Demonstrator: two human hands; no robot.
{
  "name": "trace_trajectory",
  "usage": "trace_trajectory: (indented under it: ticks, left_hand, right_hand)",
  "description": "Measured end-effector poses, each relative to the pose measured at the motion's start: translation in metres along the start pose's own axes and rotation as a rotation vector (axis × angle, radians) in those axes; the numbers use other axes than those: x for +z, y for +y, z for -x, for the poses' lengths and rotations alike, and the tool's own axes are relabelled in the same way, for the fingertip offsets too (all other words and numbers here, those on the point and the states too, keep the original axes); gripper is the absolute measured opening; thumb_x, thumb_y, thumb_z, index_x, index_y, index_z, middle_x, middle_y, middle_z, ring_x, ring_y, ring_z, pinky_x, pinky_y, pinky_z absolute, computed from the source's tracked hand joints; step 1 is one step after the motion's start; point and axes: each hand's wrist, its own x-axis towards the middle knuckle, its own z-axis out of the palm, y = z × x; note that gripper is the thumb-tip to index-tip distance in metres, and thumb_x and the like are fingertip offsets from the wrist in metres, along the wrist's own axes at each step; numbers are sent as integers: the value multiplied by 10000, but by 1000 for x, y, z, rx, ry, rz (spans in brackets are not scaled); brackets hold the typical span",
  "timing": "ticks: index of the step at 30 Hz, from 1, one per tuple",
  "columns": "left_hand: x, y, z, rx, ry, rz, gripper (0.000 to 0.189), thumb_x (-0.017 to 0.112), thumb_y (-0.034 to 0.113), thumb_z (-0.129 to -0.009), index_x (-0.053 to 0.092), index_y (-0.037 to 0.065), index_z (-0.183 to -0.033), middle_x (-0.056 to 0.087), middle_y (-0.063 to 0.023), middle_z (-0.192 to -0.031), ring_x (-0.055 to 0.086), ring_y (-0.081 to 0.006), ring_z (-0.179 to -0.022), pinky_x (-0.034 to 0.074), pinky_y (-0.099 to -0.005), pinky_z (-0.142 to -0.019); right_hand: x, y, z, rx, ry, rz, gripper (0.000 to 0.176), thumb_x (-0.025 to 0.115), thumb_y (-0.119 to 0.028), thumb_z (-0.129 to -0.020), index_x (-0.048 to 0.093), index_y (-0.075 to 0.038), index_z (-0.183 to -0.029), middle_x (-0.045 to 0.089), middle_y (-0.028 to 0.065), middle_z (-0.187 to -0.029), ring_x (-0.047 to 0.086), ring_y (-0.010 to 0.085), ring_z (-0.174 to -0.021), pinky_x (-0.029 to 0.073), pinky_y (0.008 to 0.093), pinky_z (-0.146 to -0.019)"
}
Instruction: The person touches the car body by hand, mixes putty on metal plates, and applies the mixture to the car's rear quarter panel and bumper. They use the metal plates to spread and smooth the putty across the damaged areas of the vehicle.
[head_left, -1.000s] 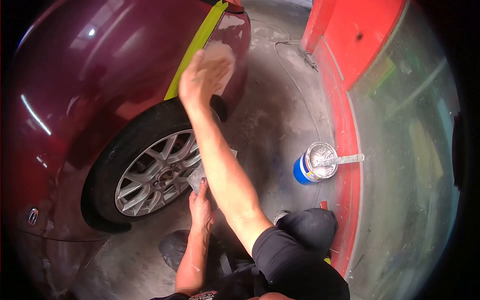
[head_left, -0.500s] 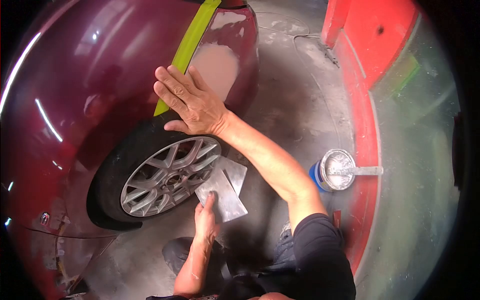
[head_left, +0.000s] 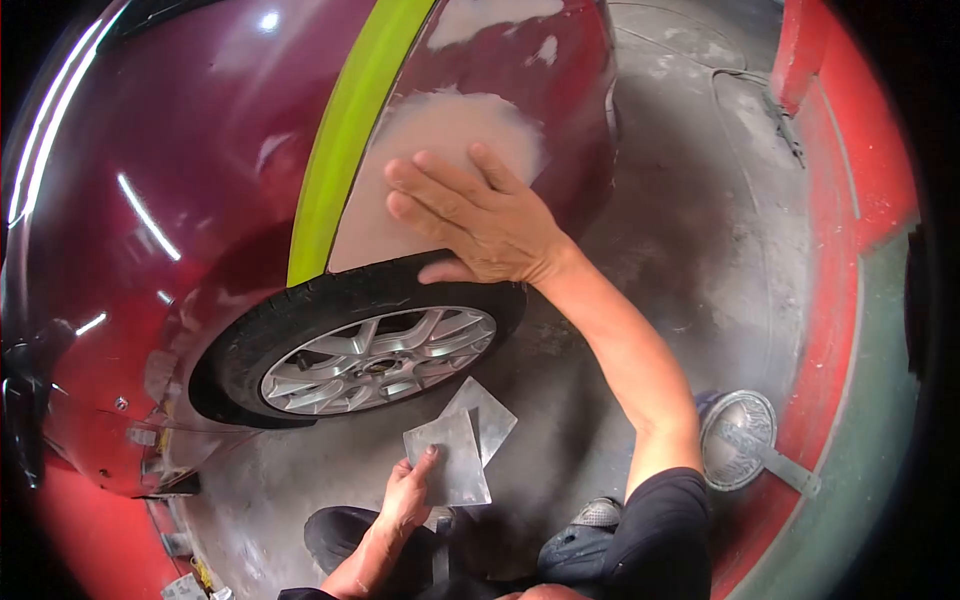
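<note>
My right hand is spread flat, palm down, over the beige filler patch on the maroon car's panel, above the wheel. Its thumb overlaps the top of the tyre. A strip of yellow-green masking tape runs down the panel to the left of the fingers. Lower down, my left hand is closed on two thin metal filler spreaders, thumb on the front spreader. The rear spreader is fanned out behind it. Both are in front of the wheel's lower edge, over the floor.
A tin stands on the floor at the right, with a flat metal strip lying across its top. Beyond it rises a red and green wall. A thin cable trails over the concrete floor.
My right hand has gone from the masking tape to the filler patch on its right. The view has shifted. My left hand still holds both spreaders, now apart from the wheel in view.
</note>
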Motion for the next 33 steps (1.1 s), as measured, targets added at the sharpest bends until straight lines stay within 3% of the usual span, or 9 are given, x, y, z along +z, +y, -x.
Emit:
trace_trajectory:
  ticks: [2,8,17,20,23,26,32,33]
  left_hand:
    - [3,2,4,-13,31,-4,280,656,260,-965,626,16,-1100,685,-63,-993,666,-176,-865,561,-362,-766]
    - [0,-4,2,-55,55,-15,246,667,250,-959,631,27,-1059,683,-55,-953,666,-167,-820,561,-347,-731]
    - [2,-8,6,-22,11,-35,241,652,249,-969,644,24,-1058,690,-55,-948,670,-161,-812,567,-335,-726]
    - [3,-7,7,-13,-19,-31,242,649,249,-972,646,25,-1063,691,-56,-950,669,-156,-812,565,-331,-728]
    - [-3,-9,6,-14,-58,-30,234,649,252,-972,654,32,-1052,693,-49,-940,666,-147,-801,560,-323,-721]
    - [-5,-11,4,15,-88,-19,224,652,253,-971,664,39,-1034,694,-37,-925,660,-135,-784,554,-312,-707]
    - [-13,-12,12,54,-89,13,214,662,256,-964,673,50,-1021,697,-27,-919,656,-127,-777,548,-304,-702]
    - [-16,-12,12,53,-95,13,212,665,256,-962,673,52,-1021,698,-27,-921,657,-128,-779,548,-306,-706]
  right_hand:
    - [6,8,14,27,2,-9,895,517,-638,-823,260,-184,-1551,257,-1,-1623,248,192,-1483,132,501,-1199]
    - [30,15,65,144,67,-8,917,581,-622,-796,282,-181,-1543,298,4,-1606,289,205,-1466,174,525,-1185]
    - [47,0,146,384,22,-61,896,590,-599,-835,318,-72,-1508,316,160,-1572,284,353,-1457,165,572,-1173]
    - [30,-12,107,452,163,-128,888,534,-632,-868,327,-37,-1495,320,193,-1560,282,382,-1451,167,587,-1163]
    - [13,-12,29,248,88,-103,913,435,-691,-888,288,-59,-1530,300,169,-1580,300,374,-1443,228,585,-1134]
    - [-6,-15,-32,200,171,-114,892,421,-688,-895,294,-78,-1533,315,139,-1580,330,345,-1433,256,577,-1122]
    - [1,-6,2,208,139,-62,878,412,-679,-904,275,-99,-1549,277,123,-1604,302,314,-1459,257,571,-1124]
    - [4,-4,16,261,113,-74,883,422,-660,-916,248,-76,-1555,228,160,-1616,244,361,-1479,225,589,-1135]
